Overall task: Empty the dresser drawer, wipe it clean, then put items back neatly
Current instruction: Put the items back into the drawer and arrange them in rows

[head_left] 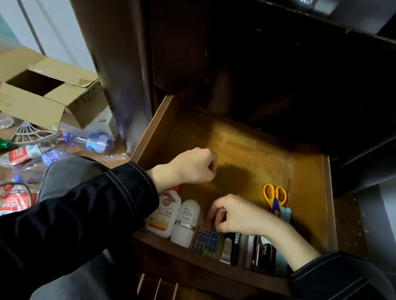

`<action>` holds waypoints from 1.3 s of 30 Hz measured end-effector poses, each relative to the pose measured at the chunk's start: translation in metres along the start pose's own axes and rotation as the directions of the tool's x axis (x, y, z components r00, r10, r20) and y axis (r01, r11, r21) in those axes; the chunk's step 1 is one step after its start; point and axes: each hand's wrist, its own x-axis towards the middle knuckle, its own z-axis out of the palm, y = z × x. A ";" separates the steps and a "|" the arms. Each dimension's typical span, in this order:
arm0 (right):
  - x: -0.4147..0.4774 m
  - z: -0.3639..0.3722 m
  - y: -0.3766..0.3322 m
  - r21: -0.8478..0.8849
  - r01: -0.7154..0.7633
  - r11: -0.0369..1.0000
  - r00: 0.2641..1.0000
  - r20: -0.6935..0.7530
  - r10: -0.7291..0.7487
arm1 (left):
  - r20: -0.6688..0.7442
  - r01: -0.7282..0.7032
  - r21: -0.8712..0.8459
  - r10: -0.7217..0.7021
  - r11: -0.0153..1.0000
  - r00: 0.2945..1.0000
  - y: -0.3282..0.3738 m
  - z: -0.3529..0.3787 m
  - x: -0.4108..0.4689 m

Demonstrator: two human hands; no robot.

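Note:
The wooden dresser drawer (250, 153) stands pulled open below me. Along its front edge lie a white bottle with an orange label (165, 212), a white roll-on bottle (187, 221), a row of coloured binder clips (206, 240), a black pen (235, 247), a dark case (263, 253) and yellow-handled scissors (274, 197). My left hand (191, 166) hovers over the drawer's left part with fingers curled, pinching a small metal item. My right hand (237, 213) reaches down at the binder clips, fingers curled on a clip's wire handle.
On the floor to the left are an open cardboard box (45, 89), several plastic bottles (93, 142) and a white wire rack (34, 131). The dark dresser body (267, 61) rises behind the drawer. Wooden slats (160, 291) show below the drawer front.

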 end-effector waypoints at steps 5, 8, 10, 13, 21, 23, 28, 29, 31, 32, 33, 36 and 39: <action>0.000 -0.002 -0.001 0.024 -0.039 0.999 0.999 -0.007 0.040 | 0.016 0.029 -0.051 -0.028 0.998 0.999 0.000 -0.001 0.001; 0.000 -0.008 0.002 0.065 -0.113 0.991 0.978 -0.169 0.123 | 0.061 0.069 -0.134 -0.061 0.989 0.996 0.002 -0.004 0.002; -0.001 -0.014 0.004 0.109 -0.154 0.982 0.922 -0.341 0.183 | 0.139 0.121 -0.243 -0.089 0.963 0.986 0.005 -0.005 0.002; -0.003 -0.020 0.002 0.197 -0.088 0.976 0.843 -0.507 0.178 | 0.253 0.216 -0.365 -0.126 0.906 0.959 0.009 -0.007 0.000; -0.005 -0.019 -0.006 0.241 0.010 0.970 0.812 -0.569 0.133 | 0.315 0.237 -0.436 -0.099 0.868 0.944 0.012 -0.010 -0.004; -0.004 -0.019 -0.005 0.269 0.037 0.963 0.800 -0.585 0.132 | 0.322 0.230 -0.446 -0.085 0.865 0.943 0.012 -0.010 -0.004; -0.003 -0.019 -0.002 0.287 0.002 0.958 0.821 -0.547 0.163 | 0.358 0.195 -0.399 -0.044 0.896 0.933 0.012 -0.010 -0.005; -0.003 -0.019 0.001 0.254 -0.056 0.966 0.836 -0.517 0.185 | 0.364 0.177 -0.347 -0.041 0.921 0.930 0.010 -0.010 -0.004; -0.002 -0.017 0.003 0.169 -0.159 0.973 0.886 -0.409 0.216 | 0.351 0.125 -0.183 -0.053 0.975 0.935 0.004 -0.009 -0.003; -0.001 -0.015 0.003 0.130 -0.188 0.974 0.911 -0.348 0.222 | 0.328 0.105 -0.105 -0.066 0.989 0.942 0.001 -0.008 -0.002; -0.001 -0.012 0.002 0.103 -0.201 0.974 0.929 -0.296 0.223 | 0.305 0.098 -0.049 -0.078 0.994 0.949 -0.001 -0.007 -0.002; 0.000 -0.007 -0.001 0.043 -0.187 0.981 0.961 -0.201 0.192 | 0.283 0.100 -0.002 -0.096 0.995 0.954 -0.005 -0.003 -0.002; 0.000 -0.005 -0.001 0.002 -0.161 0.987 0.975 -0.158 0.159 | 0.285 0.098 0.009 -0.097 0.995 0.954 -0.005 -0.002 -0.002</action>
